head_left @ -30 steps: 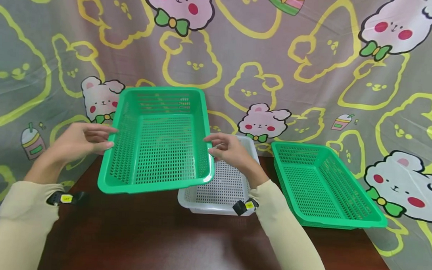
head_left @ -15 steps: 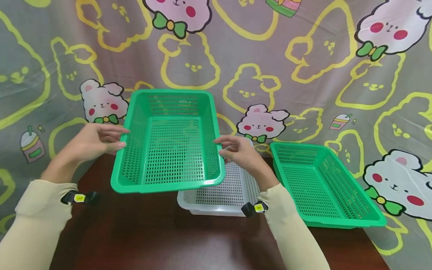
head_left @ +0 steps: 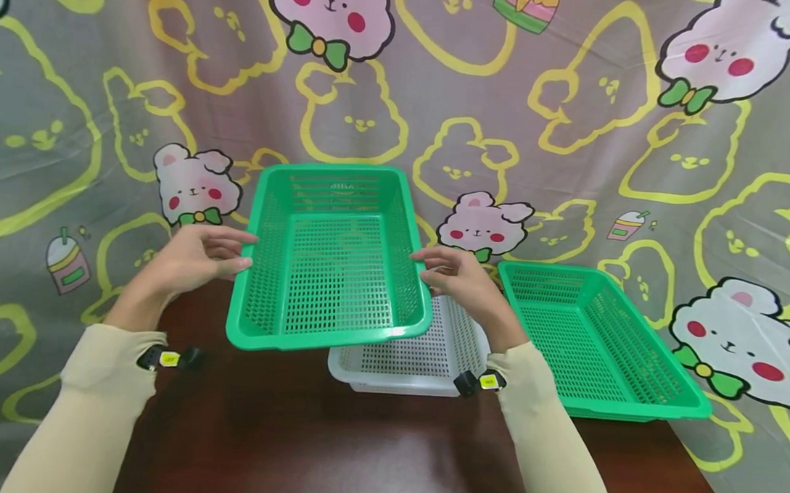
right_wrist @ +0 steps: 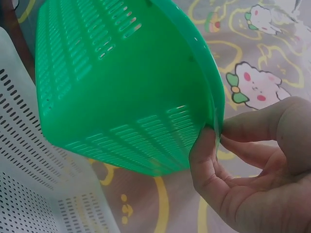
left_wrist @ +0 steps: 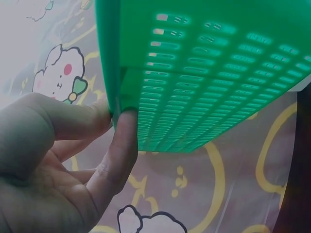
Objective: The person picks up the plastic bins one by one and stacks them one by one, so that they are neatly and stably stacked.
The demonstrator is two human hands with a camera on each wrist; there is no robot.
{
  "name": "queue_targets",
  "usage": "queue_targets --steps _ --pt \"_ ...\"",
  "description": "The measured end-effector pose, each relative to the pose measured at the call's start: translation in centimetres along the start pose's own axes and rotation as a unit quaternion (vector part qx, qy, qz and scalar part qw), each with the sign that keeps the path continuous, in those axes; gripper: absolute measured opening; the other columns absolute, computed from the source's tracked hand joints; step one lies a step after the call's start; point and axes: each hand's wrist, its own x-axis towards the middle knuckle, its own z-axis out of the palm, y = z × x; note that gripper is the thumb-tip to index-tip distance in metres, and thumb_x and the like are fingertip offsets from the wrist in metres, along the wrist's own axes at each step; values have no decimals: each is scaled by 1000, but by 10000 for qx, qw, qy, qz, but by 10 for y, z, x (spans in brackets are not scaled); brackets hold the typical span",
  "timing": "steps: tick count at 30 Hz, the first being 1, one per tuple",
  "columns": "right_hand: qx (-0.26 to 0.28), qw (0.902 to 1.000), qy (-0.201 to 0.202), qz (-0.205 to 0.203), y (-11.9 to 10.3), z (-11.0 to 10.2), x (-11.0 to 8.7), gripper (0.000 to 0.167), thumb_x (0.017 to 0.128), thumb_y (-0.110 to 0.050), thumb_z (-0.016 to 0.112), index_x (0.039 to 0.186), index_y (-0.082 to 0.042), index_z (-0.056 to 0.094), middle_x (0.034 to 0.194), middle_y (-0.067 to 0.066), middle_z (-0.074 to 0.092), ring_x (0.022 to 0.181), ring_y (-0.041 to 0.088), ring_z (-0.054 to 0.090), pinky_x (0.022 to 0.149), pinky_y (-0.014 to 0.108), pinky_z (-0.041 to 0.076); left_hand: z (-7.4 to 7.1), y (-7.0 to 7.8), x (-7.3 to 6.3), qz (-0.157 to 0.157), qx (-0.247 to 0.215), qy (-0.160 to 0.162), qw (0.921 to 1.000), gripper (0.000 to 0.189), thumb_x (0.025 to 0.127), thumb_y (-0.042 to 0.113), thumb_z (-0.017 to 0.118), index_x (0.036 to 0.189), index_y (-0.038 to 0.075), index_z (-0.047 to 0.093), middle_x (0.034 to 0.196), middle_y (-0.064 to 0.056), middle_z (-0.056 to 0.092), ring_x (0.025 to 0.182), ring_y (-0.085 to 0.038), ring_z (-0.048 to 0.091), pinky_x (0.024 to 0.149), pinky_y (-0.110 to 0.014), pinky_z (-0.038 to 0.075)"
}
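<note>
A green perforated plastic basket (head_left: pixel 342 274) is held up in the air, tilted so its inside faces the head camera. My left hand (head_left: pixel 195 261) pinches its left rim between thumb and fingers. On the opposite side, my right hand (head_left: pixel 462 281) pinches the right rim the same way. Both wrist views show the rim between thumb and fingertips, with the slotted side wall (left_wrist: pixel 194 92) beyond. Below and partly behind the held basket stands a white perforated basket (head_left: pixel 403 381) on the table; its far left part is hidden by the green one.
To the right, a second green basket (head_left: pixel 574 347), apparently stacked on another, sits on the dark brown table (head_left: pixel 336 447) near its right edge. A patterned curtain (head_left: pixel 374 86) hangs close behind the table.
Both hands have carried the green basket to the right, so it covers more of the white basket. The white basket and the green one on the right have stayed put.
</note>
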Motion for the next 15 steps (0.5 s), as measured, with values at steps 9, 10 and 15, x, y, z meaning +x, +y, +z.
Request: queue_targets --steps 9,10,15 --pt "53 10000 69 28 5 -12 -5 34 102 -16 64 136 -13 66 138 13 65 113 26 63 86 36 59 10 9 4 68 -121 -21 9999 48 97 16 72 142 2 60 134 -26 62 116 -34 66 84 -35 64" --pt "58 9999 80 47 6 -13 -5 34 102 -16 64 136 -13 66 139 13 64 114 27 63 86 36 59 11 10 4 65 -118 -14 9999 48 97 16 72 142 3 60 134 -26 62 116 -34 66 84 -35 64" --pt "63 9998 156 134 11 -17 -6 34 101 -18 65 136 -14 66 142 13 61 120 28 62 89 37 59 17 12 6 41 -143 -34 9999 47 97 15 72 141 3 61 132 -25 62 116 -35 65 85 -35 64"
